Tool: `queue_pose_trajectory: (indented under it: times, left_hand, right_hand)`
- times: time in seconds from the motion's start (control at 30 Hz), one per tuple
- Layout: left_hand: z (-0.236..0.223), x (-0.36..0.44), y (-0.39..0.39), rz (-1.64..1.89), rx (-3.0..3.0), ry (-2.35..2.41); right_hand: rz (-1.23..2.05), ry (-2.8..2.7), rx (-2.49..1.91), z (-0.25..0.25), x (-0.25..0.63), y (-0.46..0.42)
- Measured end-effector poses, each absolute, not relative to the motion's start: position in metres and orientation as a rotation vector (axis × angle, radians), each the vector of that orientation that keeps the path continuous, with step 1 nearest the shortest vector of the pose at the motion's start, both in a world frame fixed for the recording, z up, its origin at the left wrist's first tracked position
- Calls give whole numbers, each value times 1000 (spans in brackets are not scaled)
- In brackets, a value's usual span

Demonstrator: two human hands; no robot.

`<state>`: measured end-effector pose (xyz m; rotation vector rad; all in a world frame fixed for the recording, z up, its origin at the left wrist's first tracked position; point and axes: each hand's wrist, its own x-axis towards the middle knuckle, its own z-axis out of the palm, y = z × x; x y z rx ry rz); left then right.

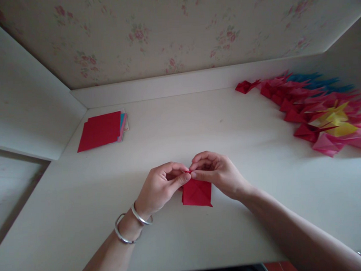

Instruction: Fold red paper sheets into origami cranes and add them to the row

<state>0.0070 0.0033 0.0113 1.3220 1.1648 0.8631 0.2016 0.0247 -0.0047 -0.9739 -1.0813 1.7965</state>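
A small folded square of red paper [197,193] lies on the white table in front of me, with crease lines across its face. My left hand [163,185] pinches its upper left edge between thumb and fingers. From the other side, my right hand [219,173] pinches the same upper edge, its thumb tip meeting the left one. A narrow raised bit of the paper shows between the fingertips. The lower part of the square hangs free of both hands, with a small corner sticking out at lower right.
A stack of square paper sheets [100,132], red on top, lies at the back left. Rows of folded paper figures [304,111] in red, pink, yellow and blue fill the right side. A low white ledge [167,86] and floral wall bound the table [156,132] behind.
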Motion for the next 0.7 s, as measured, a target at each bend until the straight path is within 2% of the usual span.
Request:
queue_pose_trajectory:
  times: [0.3, 0.7]
  left_hand:
    - [8, 7, 5, 824, 1366, 1200]
    - [1, 5, 7, 1113, 1257, 1377]
  right_hand:
    - [1861, -1071, -962, -3, 200, 26]
    - [1675, -1220, -1220, -1, 202, 27]
